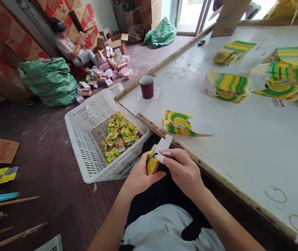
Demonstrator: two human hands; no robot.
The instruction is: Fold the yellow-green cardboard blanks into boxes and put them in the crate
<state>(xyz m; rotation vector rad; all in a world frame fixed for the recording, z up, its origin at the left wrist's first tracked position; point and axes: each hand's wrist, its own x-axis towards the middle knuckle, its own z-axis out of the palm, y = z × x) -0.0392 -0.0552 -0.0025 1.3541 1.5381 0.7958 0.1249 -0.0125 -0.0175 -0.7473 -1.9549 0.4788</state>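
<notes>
Above my lap, my left hand [140,174] is closed around a small yellow-green carton [152,165]. White flaps [164,142] stand up from its top. My right hand [184,169] pinches at these flaps, with white coverings on two fingertips. What lies between those fingertips is partly hidden. Just beyond my hands, on the white table [243,150], lies a fanned stack of flat yellow-green cartons [177,122]. To the left, a white plastic basket [82,150] holds many small folded cartons [122,134] of the same colours.
A dark red mug [147,87] stands near the table's wooden edge [222,179]. More flat carton stacks [232,85] lie on the right. Beyond the basket, another person [71,48] sits by a pile of pink boxes [109,66] and a green sack [51,82].
</notes>
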